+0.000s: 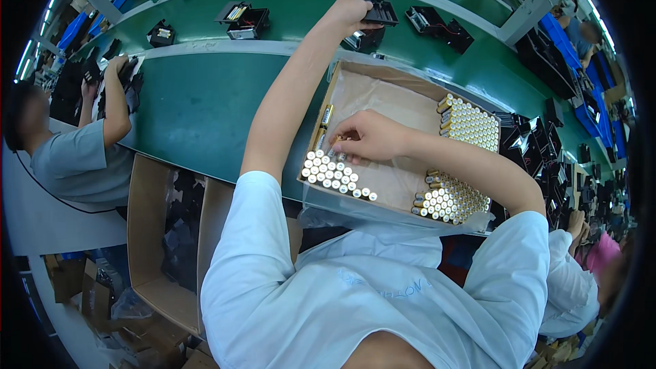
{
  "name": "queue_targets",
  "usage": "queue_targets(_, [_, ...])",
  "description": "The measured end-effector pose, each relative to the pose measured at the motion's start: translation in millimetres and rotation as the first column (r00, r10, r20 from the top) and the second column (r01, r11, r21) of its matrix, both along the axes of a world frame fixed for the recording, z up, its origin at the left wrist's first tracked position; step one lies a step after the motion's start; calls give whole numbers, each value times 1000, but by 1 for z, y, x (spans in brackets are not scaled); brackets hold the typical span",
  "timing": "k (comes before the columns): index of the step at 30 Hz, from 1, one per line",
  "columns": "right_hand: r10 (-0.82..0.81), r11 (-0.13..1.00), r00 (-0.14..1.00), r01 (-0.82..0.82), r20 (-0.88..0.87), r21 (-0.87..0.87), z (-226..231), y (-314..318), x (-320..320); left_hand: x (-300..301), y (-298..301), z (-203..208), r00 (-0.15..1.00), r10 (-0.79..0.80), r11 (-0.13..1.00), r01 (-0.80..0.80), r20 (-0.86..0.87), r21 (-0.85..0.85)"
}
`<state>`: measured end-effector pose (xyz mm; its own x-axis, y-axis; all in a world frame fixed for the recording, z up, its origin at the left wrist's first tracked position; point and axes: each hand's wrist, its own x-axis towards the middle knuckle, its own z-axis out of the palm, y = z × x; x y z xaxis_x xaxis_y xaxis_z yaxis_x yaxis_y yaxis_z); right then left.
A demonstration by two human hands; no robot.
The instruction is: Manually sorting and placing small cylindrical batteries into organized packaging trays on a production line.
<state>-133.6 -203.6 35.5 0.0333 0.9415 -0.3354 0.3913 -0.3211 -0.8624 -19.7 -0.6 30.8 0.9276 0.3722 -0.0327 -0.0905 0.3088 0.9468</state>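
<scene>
My left hand (pixel 350 14) reaches far out over the green conveyor and grips a black plastic battery cover (pixel 381 12), its fingers closed on the edge. Just beneath it is a black boxy housing (pixel 365 40), partly hidden. Inside an open cardboard box (pixel 389 70) lined with clear plastic, my right hand (pixel 372 135) pinches batteries at the left side; how many is hidden by the fingers. Right below those fingertips stands a cluster of upright batteries (pixel 331 172). A larger block of batteries (pixel 471 123) fills the box's right side, partly covered by my forearm.
More black housings (pixel 247 24) sit along the green conveyor (pixel 205 0). On the left, a co-worker (pixel 75 157) handles black parts beside another cardboard box (pixel 154 232). Glossy black casings (pixel 536 150) are piled right of the battery box, near another person (pixel 570 280).
</scene>
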Motion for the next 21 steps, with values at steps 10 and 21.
queue_targets(10, [-571,811,391,405,721,422,84,35,178,11,0,0,970,-234,948,242,62,-206])
queue_targets(21, [-605,787,383,154,698,598,50,51,186,4,-16,4,996,-84,978,89,36,-187])
